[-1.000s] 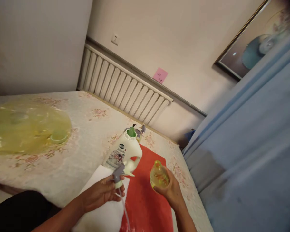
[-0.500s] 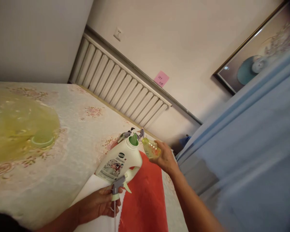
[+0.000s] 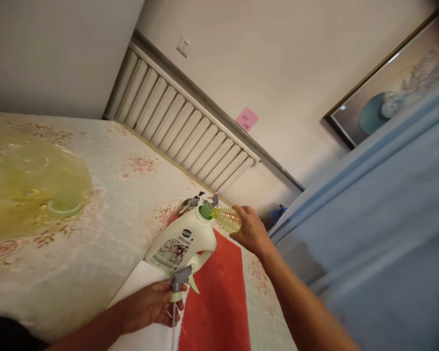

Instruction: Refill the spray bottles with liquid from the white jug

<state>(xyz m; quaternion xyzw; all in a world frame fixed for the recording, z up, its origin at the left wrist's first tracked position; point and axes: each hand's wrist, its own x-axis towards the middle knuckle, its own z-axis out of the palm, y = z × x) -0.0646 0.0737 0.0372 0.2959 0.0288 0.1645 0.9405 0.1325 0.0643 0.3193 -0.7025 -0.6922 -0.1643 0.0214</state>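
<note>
Currently, from my remote seat, I see both bare hands reaching in from the bottom of the head view, which is rolled so that the room slants. The right arm stretches up from the lower right corner, and the right hand [image 3: 254,231] is held out sideways at the far end of it. The left arm comes in low from the left, and the left hand [image 3: 151,302] hovers over a white sheet [image 3: 139,295].

My view shows the right hand wrapped around the base of a small clear yellowish bottle [image 3: 227,219], thumb below and fingers above. That bottle is tipped, its neck at the green-lined mouth of a white jug [image 3: 185,243]; I cannot tell whether the two touch, or whether liquid is flowing. The left hand's fingers are curled closed on a gray spray trigger head [image 3: 181,279], near its pale green collar, with the thin tube hanging straight down.

I count one jug, printed with a label and fitted with a side handle, one bottle in hand, and one spray head in hand. At least two more gray spray tops [image 3: 215,200] poke out behind the jug. One red sheet [image 3: 219,297] lies beside the white one on a flowered tablecloth [image 3: 106,258]. To the left are one yellow translucent bag [image 3: 25,185] and one pale green cap [image 3: 65,208].
</note>
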